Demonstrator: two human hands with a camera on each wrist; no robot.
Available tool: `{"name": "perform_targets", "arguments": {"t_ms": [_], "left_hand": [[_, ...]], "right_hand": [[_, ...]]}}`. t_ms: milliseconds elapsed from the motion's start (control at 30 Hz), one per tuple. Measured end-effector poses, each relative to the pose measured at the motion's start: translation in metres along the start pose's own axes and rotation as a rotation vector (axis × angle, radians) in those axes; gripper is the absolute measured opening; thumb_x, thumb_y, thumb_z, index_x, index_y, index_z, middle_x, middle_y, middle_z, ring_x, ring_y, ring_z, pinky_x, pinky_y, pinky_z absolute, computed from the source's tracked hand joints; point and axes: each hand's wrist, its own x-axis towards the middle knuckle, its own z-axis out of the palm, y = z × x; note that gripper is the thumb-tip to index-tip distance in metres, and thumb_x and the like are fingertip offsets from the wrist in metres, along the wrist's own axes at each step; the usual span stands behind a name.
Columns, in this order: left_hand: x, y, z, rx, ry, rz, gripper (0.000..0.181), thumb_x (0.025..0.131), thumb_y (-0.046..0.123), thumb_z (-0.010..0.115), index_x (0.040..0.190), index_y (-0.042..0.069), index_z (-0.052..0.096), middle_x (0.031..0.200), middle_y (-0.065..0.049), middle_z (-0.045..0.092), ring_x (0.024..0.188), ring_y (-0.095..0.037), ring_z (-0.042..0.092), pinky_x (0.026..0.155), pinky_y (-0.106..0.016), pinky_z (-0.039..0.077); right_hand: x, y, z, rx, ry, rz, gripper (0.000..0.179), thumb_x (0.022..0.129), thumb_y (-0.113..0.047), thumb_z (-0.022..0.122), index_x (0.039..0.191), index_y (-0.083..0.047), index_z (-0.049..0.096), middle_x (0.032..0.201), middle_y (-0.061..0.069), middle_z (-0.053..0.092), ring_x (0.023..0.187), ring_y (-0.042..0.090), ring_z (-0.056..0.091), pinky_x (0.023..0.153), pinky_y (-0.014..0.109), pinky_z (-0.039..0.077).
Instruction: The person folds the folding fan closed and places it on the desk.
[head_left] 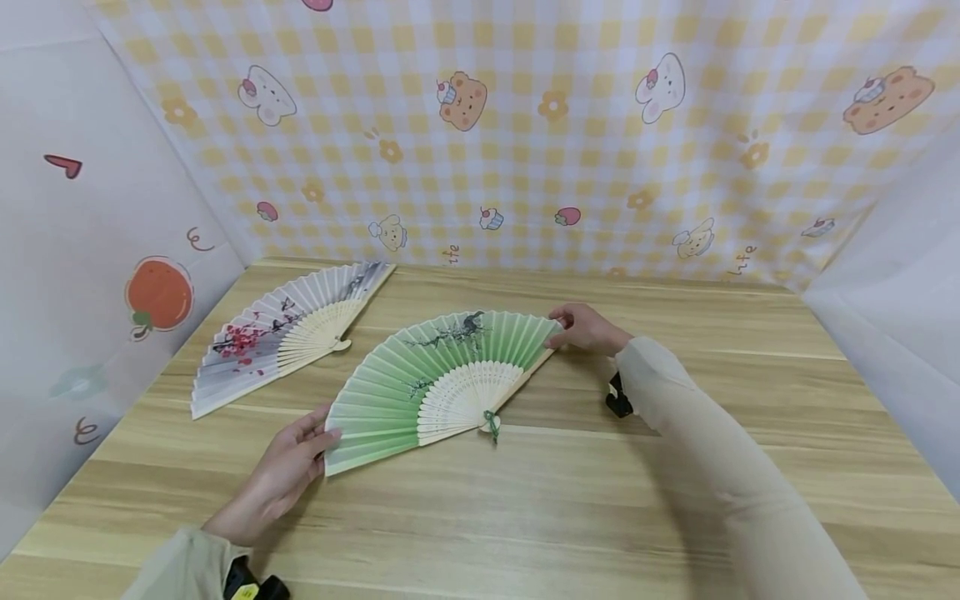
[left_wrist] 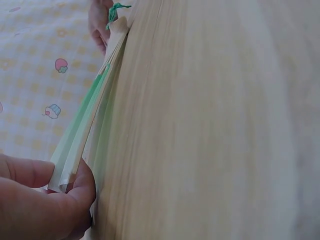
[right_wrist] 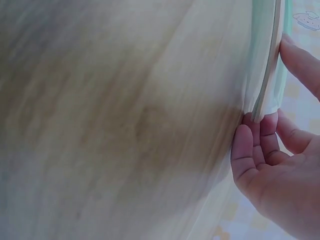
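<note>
A green folding fan (head_left: 390, 375) is spread wide in the middle of the table, with a dark bird-and-branch print and pale pierced ribs. A green cord (head_left: 491, 423) is tied at its pivot. My left hand (head_left: 288, 462) pinches the fan's left end between thumb and fingers; in the left wrist view that end stands slightly off the wood. The right hand (head_left: 588, 329) pinches the upper right end near the outer rib, its fingertips partly behind the fan in the right wrist view.
Behind and left lies a second spread fan (head_left: 258, 333), grey-white with red blossoms. The wooden table (head_left: 600, 517) meets a yellow checked cloth (head_left: 525, 167) at the back and a white cloth (head_left: 67, 250) on the left. Black wrist devices sit at both sleeves.
</note>
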Motion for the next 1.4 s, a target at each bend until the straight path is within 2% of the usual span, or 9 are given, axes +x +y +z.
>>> {"name": "perform_targets", "arguments": {"t_ms": [200, 500, 667, 833, 1000, 1233, 1400], "left_hand": [[0.001, -0.002, 0.0, 0.008, 0.022, -0.018, 0.054, 0.095, 0.007, 0.037, 0.139, -0.004, 0.007, 0.138, -0.02, 0.02, 0.094, 0.003, 0.047, 0.081, -0.019, 0.045], [0.002, -0.002, 0.0, 0.007, 0.05, -0.028, 0.052, 0.095, 0.007, 0.036, 0.138, -0.007, 0.011, 0.135, -0.019, 0.022, 0.092, 0.004, 0.047, 0.081, -0.019, 0.045], [0.002, -0.001, 0.0, -0.007, 0.067, -0.018, 0.05, 0.095, 0.007, 0.037, 0.138, -0.007, 0.015, 0.128, -0.016, 0.032, 0.091, 0.001, 0.05, 0.08, -0.02, 0.046], [0.002, 0.0, 0.0, 0.007, 0.079, -0.026, 0.047, 0.095, 0.01, 0.038, 0.137, -0.003, 0.021, 0.117, -0.006, 0.042, 0.09, -0.001, 0.051, 0.078, -0.022, 0.047], [0.001, 0.003, 0.0, -0.001, 0.053, -0.027, 0.046, 0.094, 0.013, 0.041, 0.136, 0.002, 0.024, 0.109, 0.002, 0.047, 0.09, -0.005, 0.053, 0.078, -0.025, 0.047], [0.001, 0.005, 0.003, -0.001, 0.007, -0.031, 0.062, 0.087, 0.007, 0.053, 0.139, 0.006, 0.018, 0.124, -0.014, 0.038, 0.093, -0.009, 0.053, 0.08, -0.026, 0.047], [0.001, 0.005, 0.004, 0.002, 0.004, -0.022, 0.068, 0.083, 0.001, 0.057, 0.139, 0.006, 0.018, 0.116, -0.006, 0.049, 0.091, -0.009, 0.055, 0.078, -0.026, 0.047]], "right_hand": [[-0.003, 0.002, -0.003, -0.009, 0.006, 0.007, 0.053, 0.08, -0.013, 0.066, 0.123, 0.008, 0.044, 0.075, 0.005, 0.037, 0.071, 0.017, 0.035, 0.062, 0.028, 0.03], [-0.01, 0.004, -0.004, 0.058, 0.028, 0.062, 0.044, 0.079, -0.012, 0.066, 0.117, 0.004, 0.052, 0.079, 0.005, 0.048, 0.071, 0.015, 0.042, 0.062, 0.024, 0.038], [-0.012, 0.006, -0.004, 0.154, 0.0, 0.089, 0.047, 0.079, -0.009, 0.066, 0.119, 0.007, 0.049, 0.071, 0.003, 0.048, 0.063, 0.011, 0.044, 0.057, 0.02, 0.042], [-0.016, 0.007, -0.004, 0.192, -0.014, 0.093, 0.045, 0.08, -0.008, 0.065, 0.119, 0.007, 0.048, 0.079, 0.006, 0.052, 0.069, 0.012, 0.05, 0.062, 0.022, 0.047], [-0.017, 0.01, -0.003, 0.217, -0.007, 0.085, 0.047, 0.08, -0.005, 0.063, 0.121, 0.008, 0.045, 0.084, 0.007, 0.048, 0.073, 0.013, 0.054, 0.07, 0.027, 0.051], [-0.022, 0.012, -0.004, 0.228, 0.005, 0.077, 0.041, 0.081, -0.006, 0.062, 0.117, 0.009, 0.047, 0.097, 0.014, 0.054, 0.079, 0.015, 0.056, 0.075, 0.03, 0.051], [-0.027, 0.015, -0.006, 0.256, 0.014, 0.074, 0.042, 0.082, -0.006, 0.062, 0.117, 0.009, 0.044, 0.096, 0.014, 0.055, 0.079, 0.014, 0.057, 0.073, 0.029, 0.051]]}}
